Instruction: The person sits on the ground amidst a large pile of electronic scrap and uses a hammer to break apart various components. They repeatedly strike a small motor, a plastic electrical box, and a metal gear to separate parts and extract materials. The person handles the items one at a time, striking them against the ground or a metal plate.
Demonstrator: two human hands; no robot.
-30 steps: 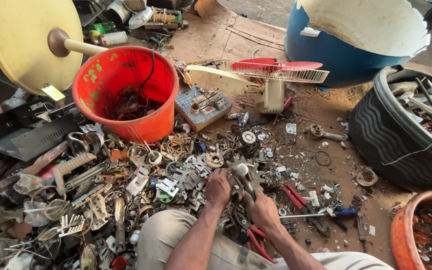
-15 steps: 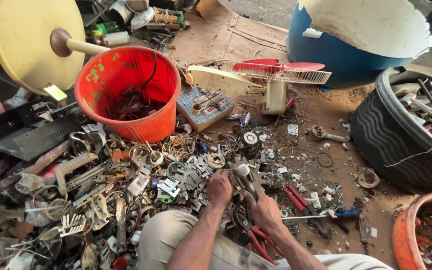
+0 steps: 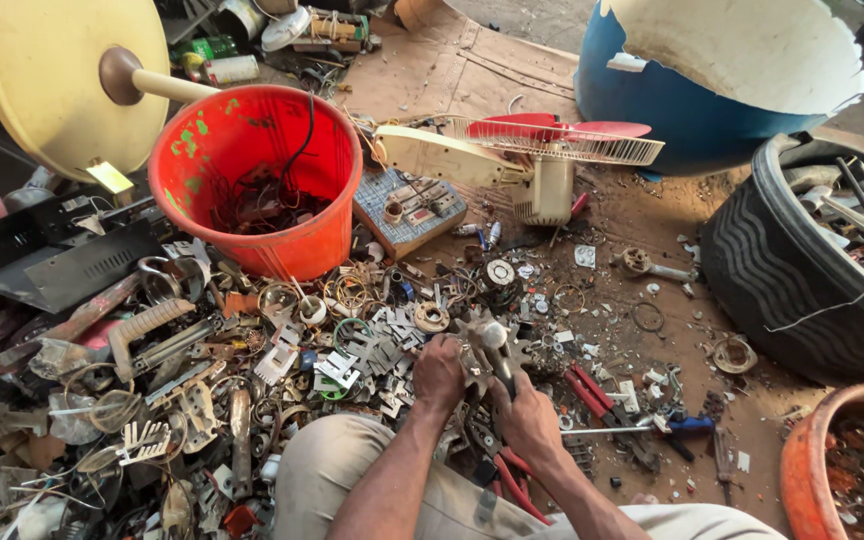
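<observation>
Both hands gripped a small metal part over a scrap-strewn floor.

Nearest, the left hand (image 3: 439, 373) and right hand (image 3: 527, 415) had fingers clenched on the toothed metal part (image 3: 490, 345), held just above the scrap pile (image 3: 252, 390). Red pliers (image 3: 592, 392) lay to the right; farther left stood the orange bucket (image 3: 324, 238). Judged risk: sharp edges could cut bare fingers if the part slipped.

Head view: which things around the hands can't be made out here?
- Part gripped by left hand and right hand: fingers cover it.
- Orange tub contents: cut by frame edge.
- Red bucket bottom: dark wire tangle hides it.
- Scrap heap pieces: too small, overlapping.
</observation>
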